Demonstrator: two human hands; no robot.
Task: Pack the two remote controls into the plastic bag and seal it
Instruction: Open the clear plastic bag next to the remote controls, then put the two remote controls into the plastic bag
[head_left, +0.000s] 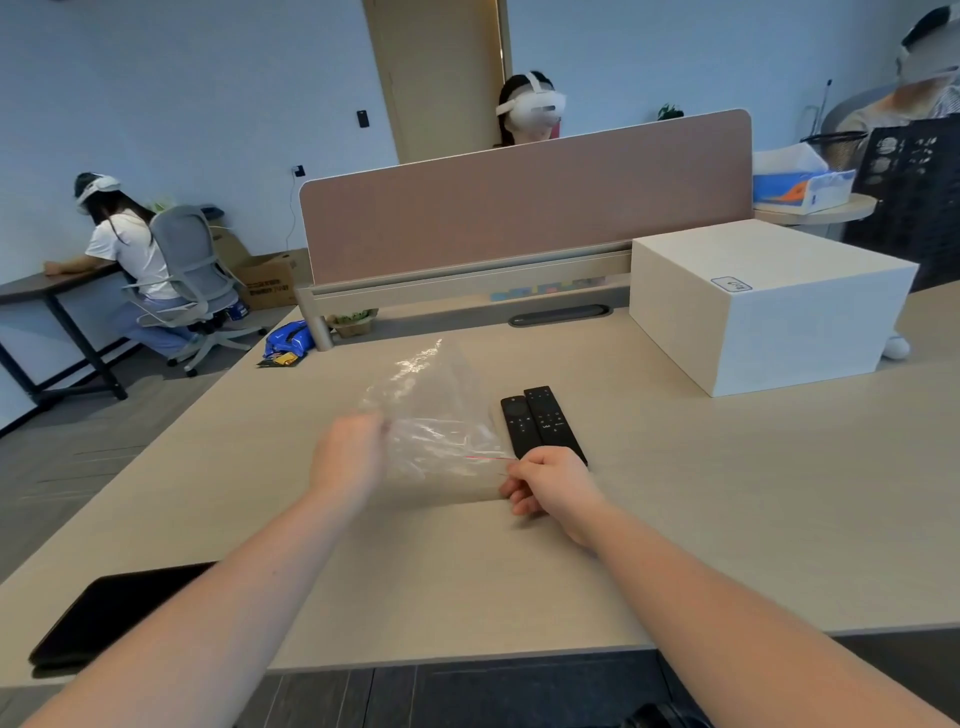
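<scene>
A clear plastic bag (431, 410) with a thin red seal line lies crumpled on the light wooden desk (727, 493). My left hand (350, 454) pinches the bag's left edge. My right hand (553, 483) pinches the bag's right corner by the red seal line. Two black remote controls (537, 418) lie side by side on the desk just right of the bag, outside it. Their near ends are hidden behind my right hand.
A large white box (769, 306) stands at the back right. A pink divider panel (524, 202) runs along the desk's far edge. A black tablet (109, 613) lies at the near left. A blue packet (288, 340) sits at the far left corner. Other people sit beyond.
</scene>
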